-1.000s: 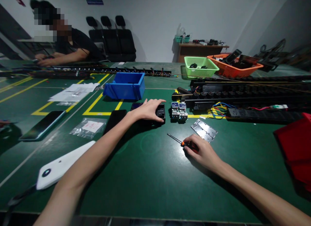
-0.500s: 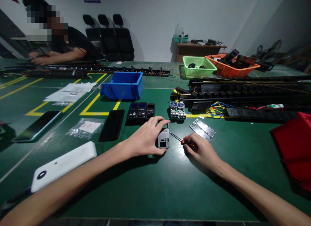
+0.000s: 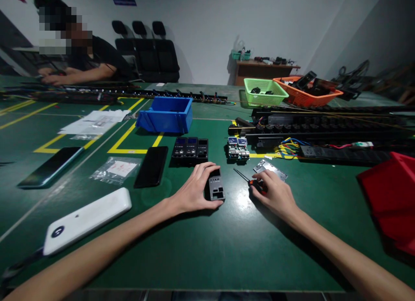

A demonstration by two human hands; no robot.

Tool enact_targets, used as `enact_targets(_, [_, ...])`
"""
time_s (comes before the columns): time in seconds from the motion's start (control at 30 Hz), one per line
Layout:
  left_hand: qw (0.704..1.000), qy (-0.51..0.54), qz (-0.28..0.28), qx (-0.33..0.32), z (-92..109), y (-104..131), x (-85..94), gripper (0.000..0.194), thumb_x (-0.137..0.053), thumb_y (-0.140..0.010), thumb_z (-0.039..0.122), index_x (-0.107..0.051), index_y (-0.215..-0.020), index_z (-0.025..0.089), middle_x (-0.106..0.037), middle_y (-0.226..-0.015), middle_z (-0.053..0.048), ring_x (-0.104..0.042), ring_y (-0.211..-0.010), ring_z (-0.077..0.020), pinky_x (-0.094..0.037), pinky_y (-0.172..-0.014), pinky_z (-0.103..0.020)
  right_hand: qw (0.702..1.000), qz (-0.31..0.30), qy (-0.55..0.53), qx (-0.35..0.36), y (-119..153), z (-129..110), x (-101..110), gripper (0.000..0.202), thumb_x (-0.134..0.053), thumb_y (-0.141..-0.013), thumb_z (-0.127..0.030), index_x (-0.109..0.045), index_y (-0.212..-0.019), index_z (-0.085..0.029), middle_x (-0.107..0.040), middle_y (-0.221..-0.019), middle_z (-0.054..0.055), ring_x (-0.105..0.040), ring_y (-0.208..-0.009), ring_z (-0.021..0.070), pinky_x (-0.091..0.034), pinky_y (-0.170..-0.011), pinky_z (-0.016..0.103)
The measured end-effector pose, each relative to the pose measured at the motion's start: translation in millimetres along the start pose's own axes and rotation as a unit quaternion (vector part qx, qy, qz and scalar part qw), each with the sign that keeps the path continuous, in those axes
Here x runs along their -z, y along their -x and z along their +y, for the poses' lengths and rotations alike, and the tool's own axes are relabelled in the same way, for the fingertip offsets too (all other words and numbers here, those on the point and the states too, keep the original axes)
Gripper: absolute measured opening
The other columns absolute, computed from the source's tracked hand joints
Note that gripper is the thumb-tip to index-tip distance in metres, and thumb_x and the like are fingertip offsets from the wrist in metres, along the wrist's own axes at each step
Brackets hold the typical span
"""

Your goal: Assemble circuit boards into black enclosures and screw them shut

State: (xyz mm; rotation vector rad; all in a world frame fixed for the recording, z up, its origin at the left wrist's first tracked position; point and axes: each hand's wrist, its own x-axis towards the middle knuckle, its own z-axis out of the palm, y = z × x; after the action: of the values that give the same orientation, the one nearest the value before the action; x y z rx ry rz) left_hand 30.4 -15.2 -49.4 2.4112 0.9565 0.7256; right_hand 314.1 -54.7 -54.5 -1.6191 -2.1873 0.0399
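Note:
My left hand (image 3: 194, 188) is closed round a small grey plastic housing (image 3: 216, 186) with rectangular cutouts, gripped between thumb and fingers low over the green table. To its right, my right hand (image 3: 274, 191) holds a screwdriver (image 3: 256, 184) with a black and orange handle, its thin shaft pointing up and left, apart from the housing. Black modules (image 3: 189, 150) stand side by side behind my left hand. Small circuit boards (image 3: 238, 148) lie beyond the gap between my hands. A grey flat plate (image 3: 270, 168) is partly behind my right hand.
Blue bin (image 3: 166, 115), green basket (image 3: 264, 92), orange basket (image 3: 308, 91) and red bin (image 3: 391, 201) surround the work area. Black phone (image 3: 151, 167), white device (image 3: 87, 221) and plastic bag (image 3: 115, 169) lie left. Black rails and wires stretch across the right. A person sits back left.
The housing has turned in my left hand and now shows another face. My right hand and the screwdriver have moved slightly right and up, away from the housing.

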Motion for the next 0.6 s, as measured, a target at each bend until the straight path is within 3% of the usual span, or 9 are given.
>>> enact_targets(0.17, [0.999, 0.044, -0.008, -0.002, -9.5, 4.2, -6.2, 0.103, -0.078, -0.061, 0.053, -0.023, -0.144, 0.026, -0.030, -0.147, -0.015, -0.032, -0.137, -0.0358, -0.031, -0.114, -0.058, 0.995, 0.046, -0.041, 0.081, -28.1, -3.3, 6.9, 0.037, -0.062, -0.083, -0.029, -0.055, -0.119, -0.022, -0.058, -0.116, 0.013, -0.053, -0.110, 0.0325, -0.047, -0.090, 0.050])
enact_targets(0.43, [0.998, 0.056, -0.016, 0.020, -13.2, 6.3, -5.4, 0.110, -0.077, -0.062, 0.054, -0.016, -0.148, 0.023, -0.033, -0.146, -0.016, -0.035, -0.136, -0.0341, -0.030, -0.115, -0.056, 0.991, -0.029, -0.003, 0.127, -128.9, 24.7, -0.5, 0.080, -0.076, -0.069, -0.044, -0.043, -0.137, -0.018, -0.043, -0.144, 0.017, -0.037, -0.133, 0.0385, -0.034, -0.105, 0.057])
enact_targets(0.6, [0.998, 0.063, -0.022, 0.022, -13.6, 6.4, -4.1, 0.112, -0.077, -0.062, 0.055, -0.014, -0.149, 0.023, -0.032, -0.148, -0.016, -0.033, -0.139, -0.0339, -0.029, -0.116, -0.054, 0.986, -0.095, 0.003, 0.136, -160.9, 37.1, -11.5, 0.097, -0.080, -0.062, -0.049, -0.036, -0.143, -0.019, -0.044, -0.146, 0.018, -0.031, -0.139, 0.0406, -0.008, -0.110, 0.069])
